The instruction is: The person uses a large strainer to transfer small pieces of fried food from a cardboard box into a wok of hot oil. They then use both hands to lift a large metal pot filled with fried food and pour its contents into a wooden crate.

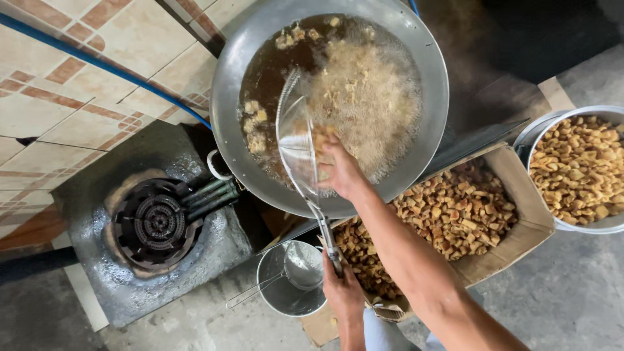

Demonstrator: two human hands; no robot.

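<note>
Steel dominates the scene: a wide wok (234, 97) sits at the far centre, full of dark oil (266, 71) that foams hard around pale frying pieces (364, 91). Left of it stands an unlit gas burner (155, 224) on a rough concrete block (214, 250). To the right and nearer lies a cardboard box (530, 208) heaped with browned fried cubes (455, 211), and beyond it at the right edge a metal basin (608, 224) holds more. Near the box's left corner a small steel pot (276, 296) holds a second skimmer (302, 263). A wire skimmer (296, 140) is tilted on edge over the wok. The left hand (341, 292) is closed around its handle, low and near the body. The right hand (338, 169) stretches far over the wok rim with the arm nearly straight, fingers curled loosely against the mesh, seemingly pushing cubes off it. I judge the risk is a burn: that hand hangs just above bubbling oil, and dropped pieces could splash, or the skimmer could slip and tip.
</note>
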